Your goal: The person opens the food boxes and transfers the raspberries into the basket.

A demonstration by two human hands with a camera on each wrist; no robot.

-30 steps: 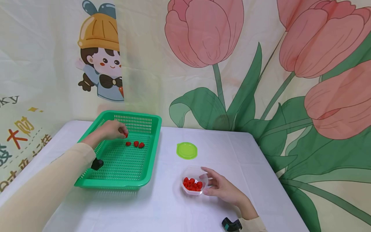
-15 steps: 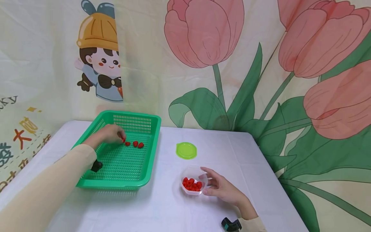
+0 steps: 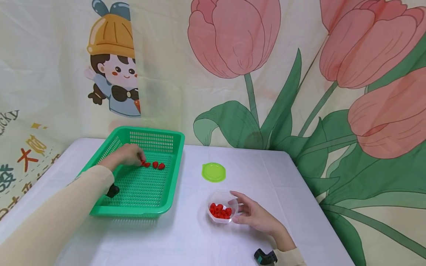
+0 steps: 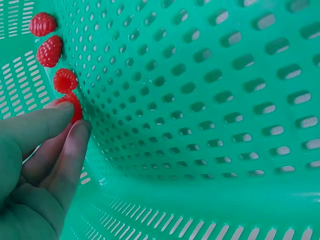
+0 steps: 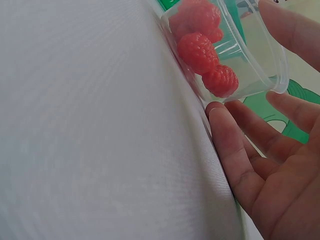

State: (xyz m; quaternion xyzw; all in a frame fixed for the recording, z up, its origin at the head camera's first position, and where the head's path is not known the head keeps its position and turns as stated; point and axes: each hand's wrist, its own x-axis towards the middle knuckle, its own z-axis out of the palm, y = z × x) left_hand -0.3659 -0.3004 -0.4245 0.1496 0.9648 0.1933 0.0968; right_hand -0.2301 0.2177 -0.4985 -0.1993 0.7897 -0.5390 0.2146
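Observation:
My left hand is low in the green basket, its thumb and fingers pinching a red raspberry at the floor of the basket. Right beside that berry lies another raspberry, with two more raspberries in the same row. In the head view, my right hand rests against the right side of a clear plastic cup. Its fingers are spread and relaxed, the tips at the cup's rim and base. Several raspberries sit inside the cup.
A lime-green lid lies flat on the white tablecloth, behind the cup. The basket's raised, slotted walls surround my left hand. A printed curtain hangs behind the table.
My left hand has lowered the raspberry to the basket floor, beside the left end of the berry row. The right hand and the cup have stayed in place.

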